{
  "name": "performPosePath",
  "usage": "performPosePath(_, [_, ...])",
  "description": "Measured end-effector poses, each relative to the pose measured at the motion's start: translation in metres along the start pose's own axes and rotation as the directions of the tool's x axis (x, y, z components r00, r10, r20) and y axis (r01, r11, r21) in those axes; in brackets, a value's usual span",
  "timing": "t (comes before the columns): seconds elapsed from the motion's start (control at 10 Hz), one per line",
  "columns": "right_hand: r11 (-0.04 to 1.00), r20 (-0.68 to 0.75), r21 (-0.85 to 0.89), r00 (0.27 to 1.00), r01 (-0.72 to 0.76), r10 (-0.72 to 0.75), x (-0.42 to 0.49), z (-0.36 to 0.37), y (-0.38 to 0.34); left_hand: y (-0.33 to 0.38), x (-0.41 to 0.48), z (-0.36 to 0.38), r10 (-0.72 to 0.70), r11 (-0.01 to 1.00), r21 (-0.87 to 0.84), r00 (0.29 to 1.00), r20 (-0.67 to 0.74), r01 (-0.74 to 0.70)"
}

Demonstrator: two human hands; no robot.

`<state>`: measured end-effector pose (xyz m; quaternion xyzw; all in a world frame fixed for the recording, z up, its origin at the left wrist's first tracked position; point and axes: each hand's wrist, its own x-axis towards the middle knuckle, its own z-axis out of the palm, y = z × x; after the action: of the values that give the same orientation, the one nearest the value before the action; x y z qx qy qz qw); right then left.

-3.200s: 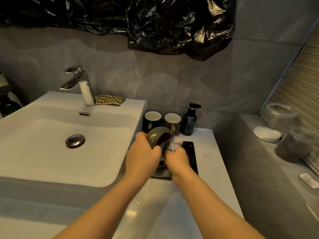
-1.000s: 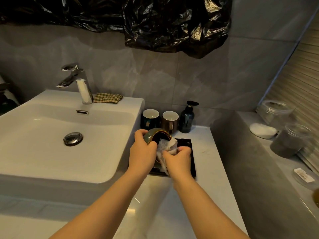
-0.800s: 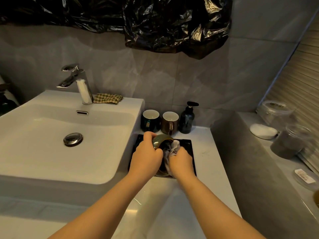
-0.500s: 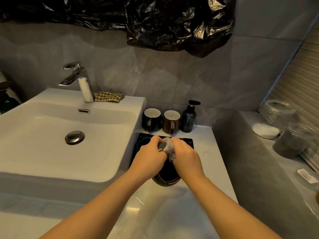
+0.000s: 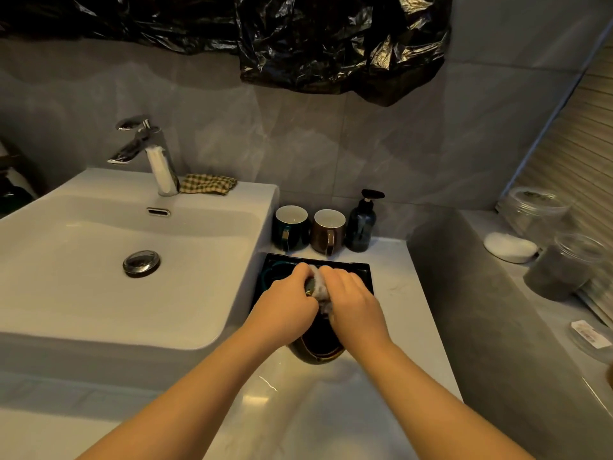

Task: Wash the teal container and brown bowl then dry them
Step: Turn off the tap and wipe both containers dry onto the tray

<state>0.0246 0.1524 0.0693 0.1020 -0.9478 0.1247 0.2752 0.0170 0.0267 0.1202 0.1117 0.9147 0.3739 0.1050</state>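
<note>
"So, head view: where is the brown bowl (image 5: pixel 316 351)?" the desk asks.

"From my remote station I see it between both hands, at the near edge of the black tray (image 5: pixel 360 272), over the white counter (image 5: pixel 404 293). Only its dark, glossy near side shows below the wrists, with a sliver of rim between the knuckles. Whether it touches the counter, I cannot tell."

"And the hands?"

"The left hand (image 5: pixel 285 303) is curled over the bowl's left side, fingers wrapped onto the far rim. The right hand (image 5: pixel 356 303) is closed round a pale wad (image 5: pixel 320 288), pressing it on the rim where the two hands meet."

"The teal container (image 5: pixel 267 278)?"

"It lies in the tray's left part, just beyond the left hand's knuckles. Only its curved rim shows; the hand hides the rest."

"Surroundings?"

"Behind the tray, against the grey tiled wall, a teal mug (image 5: pixel 290 227), a brown mug (image 5: pixel 328 232) and a dark pump bottle (image 5: pixel 363 227) stand in a row. Left of them is the white sink (image 5: pixel 83 303), with a chrome tap (image 5: pixel 146 151) and a checked cloth (image 5: pixel 209 184) beside the tap's base. A black plastic sheet (image 5: pixel 331 44) hangs on the wall above. On the grey ledge (image 5: pixel 497 327) at right I make out two clear jars (image 5: pixel 535 210) and a white dish (image 5: pixel 509 249)."
</note>
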Motion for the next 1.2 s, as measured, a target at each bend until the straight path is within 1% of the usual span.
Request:
performPosePath(0.1, [0.986, -0.105, 0.123, 0.986, -0.114, 0.127, 0.004, -0.005, 0.0, 0.003, -0.002, 0.001, 0.023, 0.997, -0.067, 0.992, -0.124, -0.031])
performPosePath(0.2, [0.253, 0.39, 0.592, 0.547, -0.765, 0.741, 0.012, -0.003, -0.025, 0.01, -0.007, 0.008, 0.069, 0.985, -0.124, 0.93, -0.361, -0.121])
performPosePath(0.3, [-0.266, 0.637, 0.628, 0.286, -0.732, 0.716, 0.012, 0.009, -0.038, 0.006, -0.006, 0.013, 0.095, 0.985, -0.1, 0.923, -0.373, -0.142])
performPosePath(0.4, [0.472, 0.403, 0.385, 0.604, -0.793, 0.687, 0.004, 0.0, -0.011, -0.004, -0.001, 0.004, -0.027, 0.99, -0.143, 0.991, -0.128, 0.009])
performPosePath(0.5, [0.927, 0.38, 0.161, 0.888, -0.338, 0.258, 0.007, -0.022, 0.0, -0.008, 0.005, -0.004, -0.115, 0.979, -0.158, 0.99, 0.084, 0.127])
performPosePath(0.6, [0.988, 0.342, -0.022, 0.928, -0.15, 0.148, 0.006, -0.018, -0.003, -0.004, 0.007, -0.002, -0.075, 0.997, -0.037, 0.997, -0.009, 0.074])
performPosePath(0.7, [0.681, 0.207, 0.344, 0.759, -0.647, 0.617, 0.001, -0.012, -0.016, 0.005, -0.001, 0.006, -0.044, 0.999, -0.011, 0.975, -0.218, 0.043])
performPosePath(0.8, [-0.582, 0.733, 0.662, 0.247, -0.473, 0.633, 0.007, -0.006, -0.049, 0.013, -0.009, 0.018, 0.001, 1.0, -0.012, 0.932, -0.361, -0.005])
performPosePath(0.9, [-0.511, 0.748, 0.614, 0.237, -0.602, 0.62, 0.005, -0.004, -0.046, 0.007, -0.01, 0.02, -0.024, 0.999, -0.051, 0.958, -0.287, 0.009])
performPosePath(1.0, [0.551, 0.453, 0.36, 0.657, -0.753, 0.602, 0.005, -0.017, -0.008, -0.006, -0.002, 0.006, -0.114, 0.974, -0.206, 0.987, -0.109, 0.09])
performPosePath(1.1, [0.971, 0.458, 0.067, 0.872, -0.228, 0.173, 0.013, -0.033, -0.004, -0.007, 0.008, -0.004, -0.049, 0.996, -0.068, 0.998, 0.03, 0.051])
performPosePath(1.2, [0.939, 0.282, 0.143, 0.923, -0.311, 0.263, 0.006, -0.022, -0.005, -0.002, 0.009, -0.003, 0.032, 0.998, 0.06, 0.998, -0.058, -0.029])
